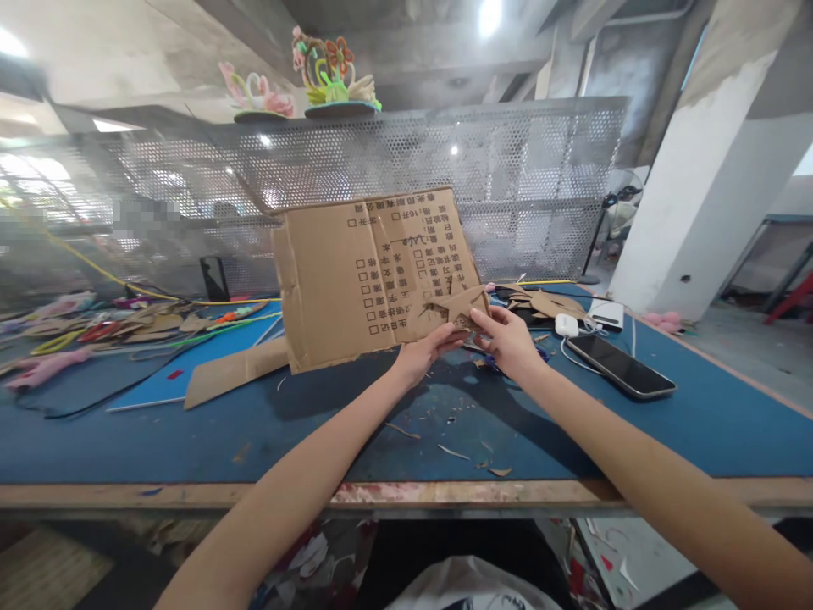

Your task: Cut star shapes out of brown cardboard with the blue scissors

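A large sheet of brown cardboard (323, 288), printed with upside-down black characters and checkboxes, is held up tilted above the table. Against its lower right corner lies a small cardboard star (456, 303). My left hand (428, 352) grips the sheet's bottom edge, its thumb by the star's lower point. At the right corner, my right hand (508, 341) pinches the star against the sheet with thumb and fingers. Part of a dark blue object shows beneath my right hand, too covered to name.
Right of my hands lie a phone (622, 366), a white charger (566, 325) and cardboard scraps (552, 303). On the left are a cardboard strip (235, 371), a blue board (152, 391) and a pink glue gun (51, 369). A perforated metal screen (521, 186) stands behind.
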`<state>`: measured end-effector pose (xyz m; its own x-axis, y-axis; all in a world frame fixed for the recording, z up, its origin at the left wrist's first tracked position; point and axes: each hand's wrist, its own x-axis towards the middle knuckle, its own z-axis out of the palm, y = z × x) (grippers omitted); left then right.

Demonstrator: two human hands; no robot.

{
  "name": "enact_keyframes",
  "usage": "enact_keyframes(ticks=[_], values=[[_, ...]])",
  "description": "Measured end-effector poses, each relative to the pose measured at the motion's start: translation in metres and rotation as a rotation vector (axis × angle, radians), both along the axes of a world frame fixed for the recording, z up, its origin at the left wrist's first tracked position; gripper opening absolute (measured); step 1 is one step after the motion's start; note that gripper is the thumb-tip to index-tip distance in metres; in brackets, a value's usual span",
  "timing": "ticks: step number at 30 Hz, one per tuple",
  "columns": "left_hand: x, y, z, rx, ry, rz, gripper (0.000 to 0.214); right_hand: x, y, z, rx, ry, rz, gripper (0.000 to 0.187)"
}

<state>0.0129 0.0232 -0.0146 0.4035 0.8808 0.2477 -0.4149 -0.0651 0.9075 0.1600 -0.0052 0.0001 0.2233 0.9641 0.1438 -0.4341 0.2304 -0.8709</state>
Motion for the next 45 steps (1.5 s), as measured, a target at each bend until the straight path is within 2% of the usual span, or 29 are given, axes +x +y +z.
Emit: enact_keyframes(ticks=[5, 10, 14, 16, 18, 21, 23, 25, 30, 34, 38, 42, 45], values=[[0.001, -0.004, 0.001, -0.013, 0.002, -0.037, 0.043, -0.002, 0.0, -0.001, -0.017, 0.034, 0.02, 0.045], [0.003, -0.006, 0.003, -0.011, -0.046, 0.009, 0.041, -0.005, -0.001, 0.0, -0.011, 0.021, 0.002, 0.044], [0.002, -0.003, 0.002, -0.027, -0.034, 0.037, 0.038, -0.005, 0.0, -0.002, -0.004, -0.044, 0.023, 0.045], [0.001, 0.0, 0.002, -0.035, -0.009, 0.039, 0.037, -0.003, 0.002, -0.004, 0.007, -0.117, -0.02, 0.049], [0.0, 0.001, 0.001, -0.034, 0.004, 0.041, 0.037, 0.002, 0.003, -0.004, 0.078, -0.253, -0.124, 0.057], [0.0, 0.002, 0.002, -0.026, 0.016, 0.035, 0.04, 0.015, 0.006, -0.002, 0.321, -0.638, -0.284, 0.066], [-0.001, 0.002, 0.003, -0.024, 0.034, 0.024, 0.039, 0.025, 0.009, 0.0, 0.471, -0.903, -0.328, 0.053], [-0.001, 0.002, 0.003, -0.027, 0.046, 0.013, 0.036, 0.034, 0.012, 0.002, 0.554, -1.067, -0.366, 0.037], [-0.003, 0.007, 0.001, -0.045, 0.037, 0.023, 0.033, 0.048, 0.018, 0.002, 0.675, -1.239, -0.551, 0.019], [-0.005, 0.009, 0.002, -0.044, -0.009, 0.049, 0.035, 0.045, 0.014, 0.003, 0.603, -1.161, -0.572, 0.016], [-0.004, 0.009, 0.003, -0.036, -0.037, 0.047, 0.033, 0.035, 0.008, 0.005, 0.443, -0.945, -0.625, 0.019], [-0.003, 0.01, 0.001, -0.042, -0.039, 0.056, 0.035, 0.027, 0.003, 0.009, 0.389, -0.751, -0.706, 0.021], [-0.002, 0.008, -0.001, -0.033, -0.032, 0.058, 0.035, 0.023, 0.0, 0.009, 0.422, -0.714, -0.609, 0.022]])
